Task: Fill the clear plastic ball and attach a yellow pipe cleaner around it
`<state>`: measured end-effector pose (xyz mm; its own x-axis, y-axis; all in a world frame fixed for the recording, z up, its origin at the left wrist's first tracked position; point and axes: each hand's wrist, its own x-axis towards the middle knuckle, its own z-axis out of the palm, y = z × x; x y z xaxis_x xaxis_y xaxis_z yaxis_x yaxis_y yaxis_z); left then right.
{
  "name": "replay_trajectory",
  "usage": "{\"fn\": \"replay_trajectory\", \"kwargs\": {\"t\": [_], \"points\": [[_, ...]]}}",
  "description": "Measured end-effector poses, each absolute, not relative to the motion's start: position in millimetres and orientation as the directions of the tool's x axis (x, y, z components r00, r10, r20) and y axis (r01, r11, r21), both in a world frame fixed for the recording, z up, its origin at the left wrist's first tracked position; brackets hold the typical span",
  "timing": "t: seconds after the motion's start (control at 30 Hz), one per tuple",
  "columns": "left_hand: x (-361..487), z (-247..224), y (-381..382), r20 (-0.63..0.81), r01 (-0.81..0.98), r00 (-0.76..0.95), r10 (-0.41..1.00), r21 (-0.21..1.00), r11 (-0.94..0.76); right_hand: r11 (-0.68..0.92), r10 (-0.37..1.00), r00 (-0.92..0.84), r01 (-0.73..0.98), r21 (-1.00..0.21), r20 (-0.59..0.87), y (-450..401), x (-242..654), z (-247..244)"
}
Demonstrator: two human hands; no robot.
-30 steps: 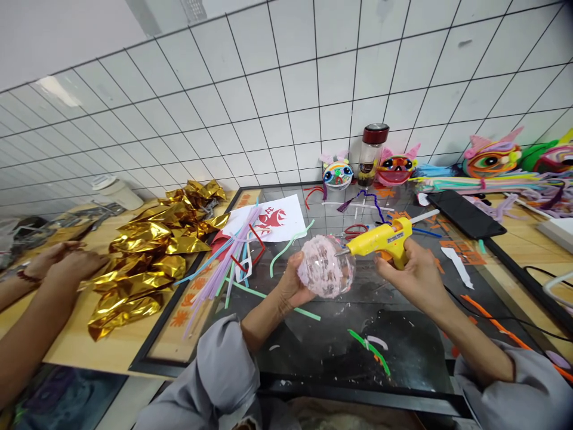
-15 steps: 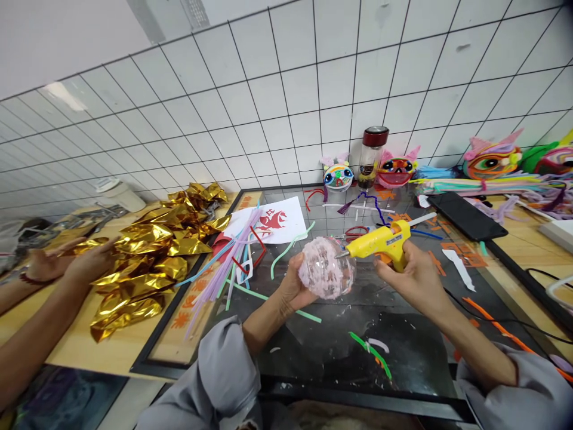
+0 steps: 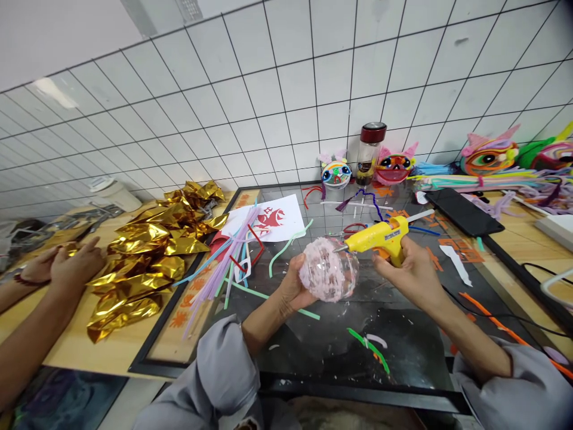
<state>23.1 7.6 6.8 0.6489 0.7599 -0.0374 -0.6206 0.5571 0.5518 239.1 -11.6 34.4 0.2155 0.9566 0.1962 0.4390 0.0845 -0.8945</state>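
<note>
My left hand (image 3: 293, 288) grips a clear round ball (image 3: 331, 272) from its left side. Pale pink fuzzy strips are wound over much of the ball, with bare clear plastic showing on the right. In my right hand (image 3: 412, 269) is a yellow hot glue gun (image 3: 376, 237), held by its handle, a white glue stick poking out of the back. The gun's metal nozzle points left and meets the upper part of the ball; whether it touches I cannot tell. Beneath the ball lies the dark glass tabletop (image 3: 304, 352).
Gold foil (image 3: 147, 239) covers the left, where a co-worker's hands (image 3: 71, 263) work. Pipe cleaners (image 3: 224, 257) lie beside a printed paper (image 3: 293, 218). Decorated balls (image 3: 336, 173) and a bottle (image 3: 370, 155) line the wall. A phone (image 3: 465, 212) and black cable (image 3: 505, 316) lie right.
The nozzle has shifted slightly left and up over the ball, and the ball appears turned a little. The co-worker's hands have moved left, away from the gold foil pile.
</note>
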Motion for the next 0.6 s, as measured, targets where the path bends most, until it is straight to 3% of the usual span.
{"fn": "replay_trajectory", "kwargs": {"t": [0.47, 0.6], "points": [[21.5, 13.6, 10.1, -0.085, -0.653, 0.578, 0.811, 0.548, 0.523, 0.14, 0.964, 0.148, 0.419, -0.897, 0.22, -13.6, 238.4, 32.8], [22.6, 11.1, 8.0, -0.049, -0.629, 0.641, 0.766, 0.538, 0.561, 0.099, 0.961, 0.192, 0.43, -0.897, 0.198, -12.3, 239.0, 31.2]]}}
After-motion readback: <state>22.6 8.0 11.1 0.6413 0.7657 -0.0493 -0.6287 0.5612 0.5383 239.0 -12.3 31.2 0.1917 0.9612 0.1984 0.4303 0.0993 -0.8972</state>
